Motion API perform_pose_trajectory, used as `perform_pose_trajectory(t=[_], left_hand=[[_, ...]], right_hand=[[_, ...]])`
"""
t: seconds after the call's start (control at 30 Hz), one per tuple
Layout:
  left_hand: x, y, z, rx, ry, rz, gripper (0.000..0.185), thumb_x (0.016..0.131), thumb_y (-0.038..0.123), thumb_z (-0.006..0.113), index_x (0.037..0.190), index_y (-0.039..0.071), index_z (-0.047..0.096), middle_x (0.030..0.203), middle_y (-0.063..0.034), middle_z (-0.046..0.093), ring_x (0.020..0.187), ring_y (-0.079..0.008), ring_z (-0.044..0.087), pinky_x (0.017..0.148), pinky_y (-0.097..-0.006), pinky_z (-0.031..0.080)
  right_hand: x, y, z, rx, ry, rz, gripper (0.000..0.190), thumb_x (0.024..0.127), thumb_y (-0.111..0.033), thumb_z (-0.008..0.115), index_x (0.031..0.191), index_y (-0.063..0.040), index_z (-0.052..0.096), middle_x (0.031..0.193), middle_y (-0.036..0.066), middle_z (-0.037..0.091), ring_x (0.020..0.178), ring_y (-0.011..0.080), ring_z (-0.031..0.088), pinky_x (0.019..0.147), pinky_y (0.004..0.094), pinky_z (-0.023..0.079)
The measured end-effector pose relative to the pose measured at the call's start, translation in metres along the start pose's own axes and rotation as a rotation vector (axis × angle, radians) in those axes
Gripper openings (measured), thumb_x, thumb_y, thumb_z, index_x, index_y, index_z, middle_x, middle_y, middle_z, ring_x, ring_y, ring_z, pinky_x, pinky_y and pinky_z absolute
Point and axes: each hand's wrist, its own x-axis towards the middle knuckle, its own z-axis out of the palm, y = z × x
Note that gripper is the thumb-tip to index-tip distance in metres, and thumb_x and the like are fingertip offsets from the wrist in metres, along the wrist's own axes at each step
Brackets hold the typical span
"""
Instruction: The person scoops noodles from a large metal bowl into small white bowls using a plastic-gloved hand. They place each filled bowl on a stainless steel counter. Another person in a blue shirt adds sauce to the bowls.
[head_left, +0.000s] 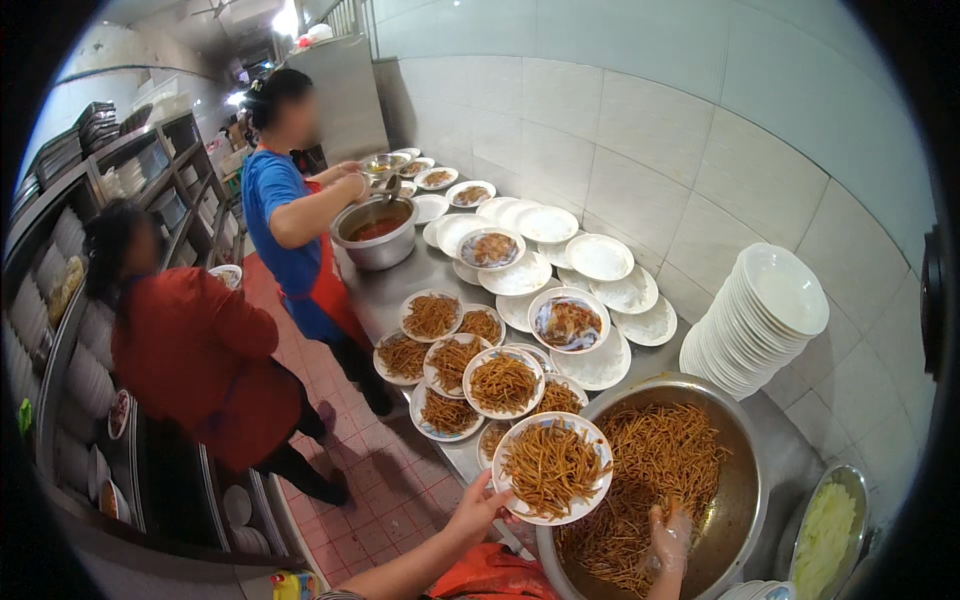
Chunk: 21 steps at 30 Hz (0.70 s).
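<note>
My left hand (482, 504) grips the rim of a white plate (600, 499), tilted and heaped with thin brown strands of food (551, 472). That plate is near the left rim of a large stainless steel bowl (759, 480). Inside the bowl is a big mass of the same brown strands (660, 439). My right hand (670, 536), in a clear plastic glove, reaches into it and touches the strands. Its fingertips are partly hidden, so how far they close is unclear. Just beyond the held plate, several filled plates (504, 384) are stacked overlapping on the steel table (382, 281).
A tall stack of white plates (757, 322) leans by the tiled wall. At the right stands a metal bowl of pale green shreds (823, 540). White plates (600, 257) overlap along the wall. One co-worker (281, 195) ladles from a pot (375, 232); another (195, 352) stands by shelves (75, 315).
</note>
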Motion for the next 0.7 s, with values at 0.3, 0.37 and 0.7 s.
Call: perform_pose_trajectory(t=[0.3, 0.37, 0.7], left_hand=[[-0.037, -0.014, -0.004, -0.102, 0.091, 0.052, 0.037, 0.093, 0.003, 0.052, 0.128, 0.003, 0.039, 0.088, -0.0139, 0.065, 0.061, -0.0204, 0.065, 0.050, -0.0263, 0.050], [-0.055, -0.018, 0.009, -0.091, 0.157, 0.001, 0.036, 0.093, 0.002, 0.052, 0.127, 0.004, 0.039, 0.089, -0.0136, 0.065, 0.061, -0.0205, 0.065, 0.050, -0.0261, 0.050], [-0.094, -0.061, 0.026, -0.064, 0.232, -0.003, 0.046, 0.092, 0.003, 0.056, 0.134, 0.003, 0.036, 0.086, -0.0147, 0.066, 0.060, -0.0216, 0.065, 0.050, -0.0268, 0.050]], right_hand=[[-0.012, 0.003, -0.013, -0.023, -0.097, 0.004, 0.062, 0.091, -0.037, 0.056, 0.137, 0.002, 0.042, 0.137, 0.024, 0.045, 0.128, 0.0386, 0.042, 0.108, 0.0445, 0.032], [-0.001, 0.027, -0.002, -0.031, -0.071, -0.026, 0.062, 0.091, -0.037, 0.057, 0.137, 0.002, 0.043, 0.137, 0.024, 0.046, 0.127, 0.0383, 0.042, 0.108, 0.0440, 0.032], [0.003, 0.037, -0.009, 0.047, -0.085, -0.052, 0.066, 0.089, -0.039, 0.059, 0.136, 0.003, 0.041, 0.143, 0.024, 0.039, 0.133, 0.0393, 0.034, 0.110, 0.0445, 0.029]])
